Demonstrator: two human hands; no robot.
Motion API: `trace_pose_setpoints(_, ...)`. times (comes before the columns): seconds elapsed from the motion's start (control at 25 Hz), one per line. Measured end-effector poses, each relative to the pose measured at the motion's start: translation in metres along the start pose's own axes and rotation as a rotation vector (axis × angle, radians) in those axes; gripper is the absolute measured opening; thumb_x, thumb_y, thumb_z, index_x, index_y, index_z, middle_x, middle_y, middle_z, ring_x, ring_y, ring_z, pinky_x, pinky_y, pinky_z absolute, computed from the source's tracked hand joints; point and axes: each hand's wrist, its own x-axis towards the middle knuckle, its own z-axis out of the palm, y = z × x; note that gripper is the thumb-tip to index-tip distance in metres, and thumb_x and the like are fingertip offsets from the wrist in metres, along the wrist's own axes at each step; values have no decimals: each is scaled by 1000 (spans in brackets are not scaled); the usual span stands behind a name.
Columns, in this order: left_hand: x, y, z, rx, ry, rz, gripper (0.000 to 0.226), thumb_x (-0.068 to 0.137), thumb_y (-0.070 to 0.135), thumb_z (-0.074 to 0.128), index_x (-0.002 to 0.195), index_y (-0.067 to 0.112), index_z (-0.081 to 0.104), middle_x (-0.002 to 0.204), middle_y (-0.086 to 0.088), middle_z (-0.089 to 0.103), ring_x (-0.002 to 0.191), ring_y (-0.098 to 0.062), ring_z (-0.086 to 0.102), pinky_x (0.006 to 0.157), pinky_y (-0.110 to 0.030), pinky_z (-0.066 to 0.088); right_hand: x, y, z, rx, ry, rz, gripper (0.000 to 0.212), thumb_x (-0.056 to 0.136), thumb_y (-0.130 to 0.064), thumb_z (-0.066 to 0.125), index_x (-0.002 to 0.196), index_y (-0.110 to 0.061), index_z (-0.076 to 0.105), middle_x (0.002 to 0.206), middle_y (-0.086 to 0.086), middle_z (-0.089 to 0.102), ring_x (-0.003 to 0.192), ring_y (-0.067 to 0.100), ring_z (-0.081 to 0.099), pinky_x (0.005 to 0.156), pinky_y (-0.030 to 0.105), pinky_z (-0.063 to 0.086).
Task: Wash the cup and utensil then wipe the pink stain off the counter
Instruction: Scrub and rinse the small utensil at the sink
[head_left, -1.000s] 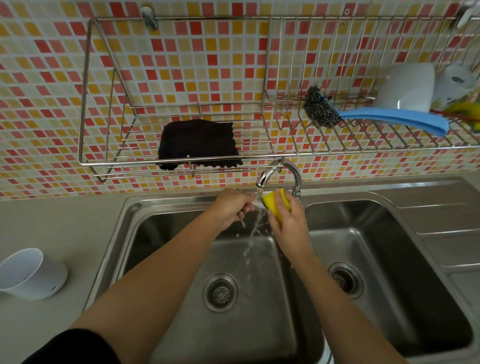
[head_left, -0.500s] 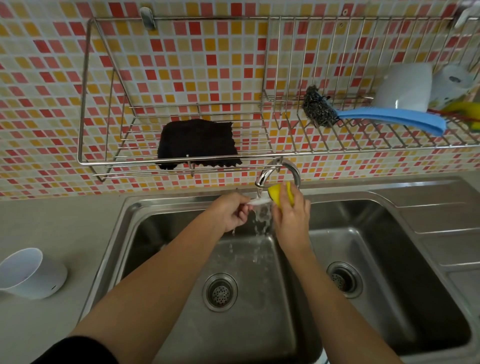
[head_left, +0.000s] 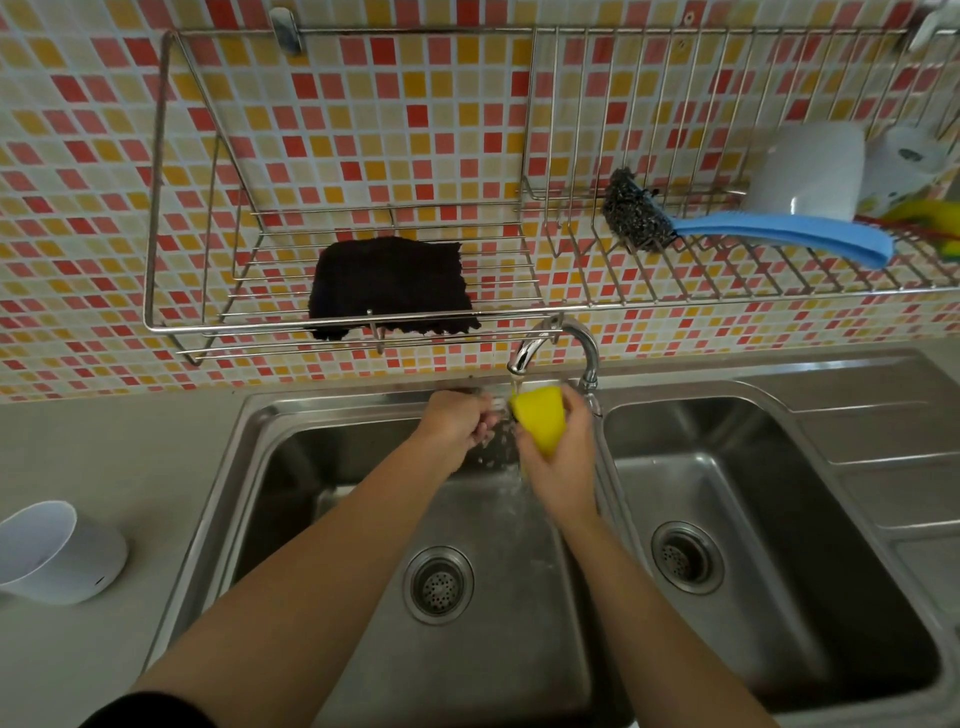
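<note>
- Under the 1 tap (head_left: 550, 343), over the left basin (head_left: 493, 623) of 2, both hands meet in the running water.
- With curled fingers the left hand (head_left: 457, 423) grips 1 pale utensil (head_left: 498, 402), which is blurred.
- Just beside it, the right hand (head_left: 563, 467) clasps 1 yellow sponge (head_left: 537, 418) against the utensil.
- 1 white cup (head_left: 62, 553) lies tilted on the counter (head_left: 104, 457), left of the sink and well apart from the hands; the marks on its side are too small to read.
- On the rack (head_left: 156, 208): 1 black cloth (head_left: 389, 283), 1 scrubber (head_left: 636, 218) with a blue handle.
</note>
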Motion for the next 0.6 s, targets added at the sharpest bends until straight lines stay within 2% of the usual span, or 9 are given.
trace_pose_setpoints(0.08, 5, -6, -4, 153, 37, 135, 13, 90, 6, 56, 81, 8, 65, 74, -7, 63, 67, -13, 57, 66, -22, 50, 12, 12, -1, 342, 145, 476, 53, 88, -17, 61, 134, -8, 37, 112, 3, 48, 96, 16, 52, 78, 24, 42)
trace_pose_setpoints(0.12, 6, -7, -6, 226, 38, 209, 17, 89, 5, 57, 76, 12, 64, 74, -6, 64, 72, -15, 59, 74, -26, 51, 20, 17, -1, 541, 164, 684, 46, 91, -20, 56, 132, -8, 41, 109, 6, 49, 91, 18, 53, 75, 28, 43)
trace_pose_setpoints(0.16, 6, -8, -8, 295, 33, 284, 18, 88, 6, 57, 75, 15, 64, 75, -5, 65, 75, -17, 61, 79, -28, 50, 27, 26, -1, 752, 156, 793, 39, 92, -22, 51, 129, -8, 47, 105, 9, 52, 86, 18, 54, 73, 30, 45)
trace_pose_setpoints(0.24, 4, -8, -8, 439, 11, 434, 11, 89, 9, 58, 83, 15, 66, 78, -6, 67, 76, -16, 62, 79, -28, 50, 41, 34, -3, 1117, 189, 822, 25, 93, -20, 43, 110, -10, 58, 93, 10, 60, 77, 17, 59, 75, 30, 50)
trace_pose_setpoints(0.32, 3, -7, -8, 597, -23, 574, 11, 90, 10, 59, 96, 9, 68, 86, -8, 69, 76, -14, 62, 71, -22, 47, 49, 33, -7, 1302, 272, 769, 20, 94, -18, 38, 94, -14, 58, 82, 5, 62, 75, 18, 60, 78, 29, 50)
trace_pose_setpoints(0.44, -2, -6, -5, 785, -60, 737, 15, 91, 10, 58, 99, 7, 70, 93, -7, 69, 81, -14, 61, 72, -19, 47, 51, 27, -18, 1327, 346, 737, 18, 94, -20, 39, 87, -18, 55, 74, 2, 57, 69, 16, 56, 63, 23, 50)
trace_pose_setpoints(0.52, -3, -5, -3, 843, -65, 783, 15, 92, 11, 55, 95, 6, 69, 92, -9, 68, 79, -15, 59, 73, -24, 48, 53, 28, -19, 1356, 365, 746, 17, 94, -21, 40, 89, -18, 55, 78, 2, 55, 69, 16, 56, 64, 23, 50)
trace_pose_setpoints(0.6, -6, -2, -3, 851, -56, 777, 16, 93, 12, 53, 94, 6, 68, 88, -7, 66, 69, -9, 54, 64, -15, 43, 54, 26, -20, 1385, 389, 749, 19, 95, -21, 39, 88, -17, 55, 76, 3, 57, 69, 16, 56, 63, 24, 50)
